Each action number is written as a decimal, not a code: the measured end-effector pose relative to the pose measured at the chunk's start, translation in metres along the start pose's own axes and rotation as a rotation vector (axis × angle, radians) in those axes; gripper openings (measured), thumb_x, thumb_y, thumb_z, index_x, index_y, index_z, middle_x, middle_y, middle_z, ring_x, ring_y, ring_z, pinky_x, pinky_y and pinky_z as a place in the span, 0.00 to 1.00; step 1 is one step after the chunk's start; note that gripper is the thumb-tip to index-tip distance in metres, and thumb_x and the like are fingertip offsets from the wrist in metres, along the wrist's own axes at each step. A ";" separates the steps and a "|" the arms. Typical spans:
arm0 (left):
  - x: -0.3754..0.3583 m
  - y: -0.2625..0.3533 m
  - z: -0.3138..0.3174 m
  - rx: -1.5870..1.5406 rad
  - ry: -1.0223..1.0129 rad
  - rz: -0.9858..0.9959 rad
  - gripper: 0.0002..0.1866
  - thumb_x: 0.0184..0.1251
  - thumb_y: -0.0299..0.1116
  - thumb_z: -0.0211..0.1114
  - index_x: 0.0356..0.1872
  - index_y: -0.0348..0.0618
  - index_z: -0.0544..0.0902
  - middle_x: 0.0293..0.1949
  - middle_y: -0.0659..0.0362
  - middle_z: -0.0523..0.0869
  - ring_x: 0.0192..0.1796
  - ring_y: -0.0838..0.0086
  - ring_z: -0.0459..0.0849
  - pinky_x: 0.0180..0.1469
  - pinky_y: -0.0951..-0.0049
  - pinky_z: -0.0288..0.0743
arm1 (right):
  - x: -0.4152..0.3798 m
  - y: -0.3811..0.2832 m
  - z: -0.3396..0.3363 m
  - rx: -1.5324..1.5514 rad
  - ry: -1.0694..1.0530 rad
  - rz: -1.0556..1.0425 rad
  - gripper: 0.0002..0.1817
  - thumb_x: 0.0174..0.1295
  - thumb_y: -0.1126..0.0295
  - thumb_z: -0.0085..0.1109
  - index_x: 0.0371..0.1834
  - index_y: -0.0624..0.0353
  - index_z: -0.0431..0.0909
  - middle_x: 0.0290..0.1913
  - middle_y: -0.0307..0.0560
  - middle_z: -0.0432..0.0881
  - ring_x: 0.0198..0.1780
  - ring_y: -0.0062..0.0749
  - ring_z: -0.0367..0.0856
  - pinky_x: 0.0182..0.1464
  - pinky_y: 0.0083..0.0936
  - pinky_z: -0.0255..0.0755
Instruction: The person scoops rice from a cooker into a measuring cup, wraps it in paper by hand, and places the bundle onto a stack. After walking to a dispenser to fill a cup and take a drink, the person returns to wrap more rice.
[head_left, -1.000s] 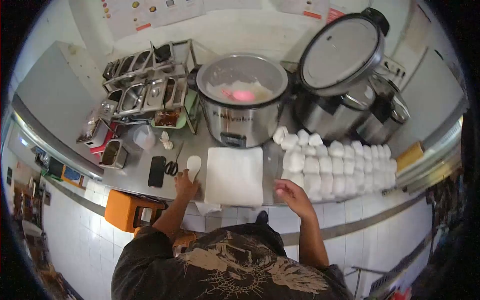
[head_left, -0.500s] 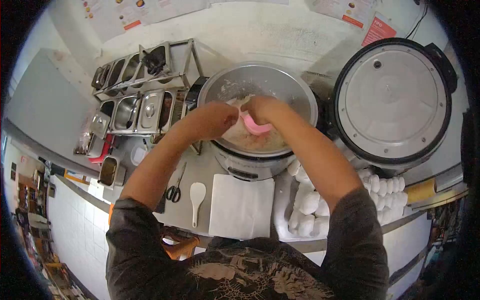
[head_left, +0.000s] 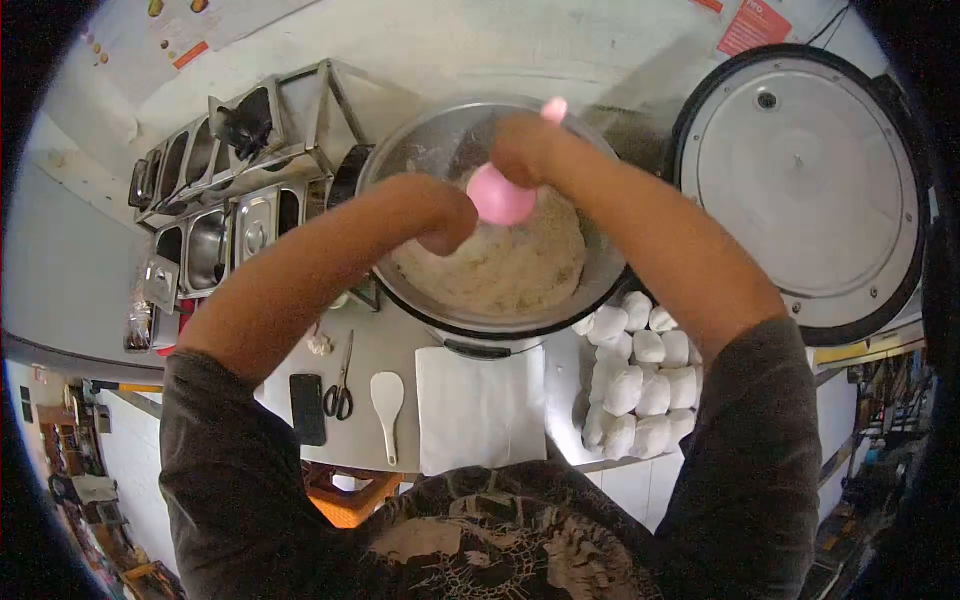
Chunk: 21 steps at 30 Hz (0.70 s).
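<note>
A pink scoop (head_left: 502, 196) is in my right hand (head_left: 522, 150), its bowl turned down over the rice and its handle end sticking out past my fingers. Cooked rice (head_left: 500, 268) fills the lower part of a large, lidless rice cooker (head_left: 400, 290). My left hand (head_left: 446, 218) is just left of the scoop, over the rice, with its fingers curled inward and downward. Its fingertips are hidden, so what it holds, if anything, does not show.
The round cooker lid (head_left: 800, 190) stands raised at right. White wrapped bundles (head_left: 645, 385) sit on a tray. White paper (head_left: 480, 405), a rice paddle (head_left: 387, 410), scissors (head_left: 340, 395) and a phone (head_left: 308, 408) lie in front. Metal food pans (head_left: 205, 245) fill a rack at left.
The pink scoop has turned so its rounded bowl shows, and its handle now points up and away. My left hand has dropped slightly lower beside it. The camera view has shifted.
</note>
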<state>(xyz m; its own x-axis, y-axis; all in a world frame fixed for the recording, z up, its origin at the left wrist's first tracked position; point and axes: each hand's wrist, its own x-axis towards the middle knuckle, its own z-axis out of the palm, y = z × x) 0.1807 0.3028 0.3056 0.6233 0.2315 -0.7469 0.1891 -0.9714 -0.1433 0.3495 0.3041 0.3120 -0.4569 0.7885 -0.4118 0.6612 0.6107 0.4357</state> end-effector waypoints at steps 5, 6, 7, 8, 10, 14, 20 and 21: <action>-0.063 0.021 0.007 -0.144 0.428 -0.279 0.10 0.64 0.31 0.62 0.41 0.38 0.86 0.37 0.44 0.89 0.41 0.45 0.88 0.45 0.51 0.81 | -0.025 -0.001 0.005 0.254 -0.030 0.448 0.18 0.59 0.63 0.64 0.52 0.55 0.85 0.48 0.52 0.89 0.46 0.47 0.89 0.47 0.44 0.81; -0.090 0.035 0.012 -0.259 0.653 -0.315 0.09 0.66 0.32 0.62 0.42 0.38 0.85 0.35 0.44 0.88 0.39 0.44 0.87 0.43 0.50 0.80 | -0.028 -0.006 0.008 0.267 -0.004 0.589 0.19 0.59 0.62 0.65 0.52 0.55 0.85 0.49 0.52 0.89 0.47 0.47 0.89 0.48 0.44 0.81; -0.115 0.053 0.024 -0.372 0.880 -0.345 0.09 0.68 0.33 0.62 0.42 0.38 0.83 0.33 0.44 0.86 0.38 0.44 0.86 0.42 0.50 0.79 | -0.032 -0.008 0.012 0.263 -0.064 0.572 0.21 0.59 0.59 0.67 0.55 0.53 0.85 0.49 0.48 0.89 0.48 0.45 0.89 0.47 0.42 0.81; -0.132 0.071 0.046 -0.539 1.016 -0.401 0.09 0.70 0.34 0.60 0.41 0.40 0.81 0.30 0.43 0.85 0.35 0.43 0.86 0.40 0.47 0.78 | -0.032 -0.013 0.017 0.178 -0.081 0.562 0.20 0.58 0.59 0.68 0.53 0.53 0.86 0.50 0.47 0.89 0.48 0.44 0.89 0.47 0.40 0.80; -0.151 0.112 0.093 -0.869 0.946 -0.611 0.11 0.75 0.38 0.56 0.39 0.40 0.78 0.29 0.40 0.83 0.34 0.43 0.86 0.37 0.43 0.77 | -0.027 -0.026 0.035 0.014 -0.128 0.542 0.20 0.56 0.58 0.69 0.50 0.51 0.88 0.50 0.43 0.89 0.48 0.43 0.89 0.46 0.38 0.80; -0.087 0.185 0.283 -0.889 0.423 -0.695 0.25 0.70 0.53 0.61 0.45 0.35 0.78 0.35 0.40 0.87 0.41 0.43 0.87 0.45 0.46 0.82 | -0.010 -0.046 0.074 0.218 -0.551 0.419 0.16 0.53 0.56 0.69 0.43 0.46 0.91 0.49 0.37 0.90 0.51 0.39 0.87 0.47 0.40 0.79; -0.021 0.256 0.379 -1.209 0.329 -0.893 0.31 0.66 0.48 0.66 0.57 0.31 0.72 0.48 0.37 0.83 0.52 0.41 0.84 0.53 0.48 0.81 | -0.021 -0.104 0.031 0.366 -0.505 0.329 0.19 0.66 0.51 0.60 0.46 0.51 0.90 0.44 0.43 0.90 0.51 0.40 0.87 0.47 0.53 0.77; -0.015 0.260 0.388 -1.238 0.357 -0.904 0.29 0.66 0.45 0.66 0.57 0.31 0.71 0.49 0.37 0.83 0.53 0.41 0.84 0.53 0.48 0.81 | -0.034 -0.112 0.011 0.434 -0.419 0.371 0.21 0.68 0.48 0.58 0.45 0.52 0.90 0.43 0.45 0.90 0.50 0.42 0.87 0.46 0.54 0.77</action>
<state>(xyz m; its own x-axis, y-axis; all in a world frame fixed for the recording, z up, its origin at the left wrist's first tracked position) -0.0735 0.0270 0.0274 0.0710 0.8628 -0.5005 0.9514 0.0921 0.2938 0.2975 0.2084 0.2679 0.0540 0.7909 -0.6096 0.9461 0.1546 0.2845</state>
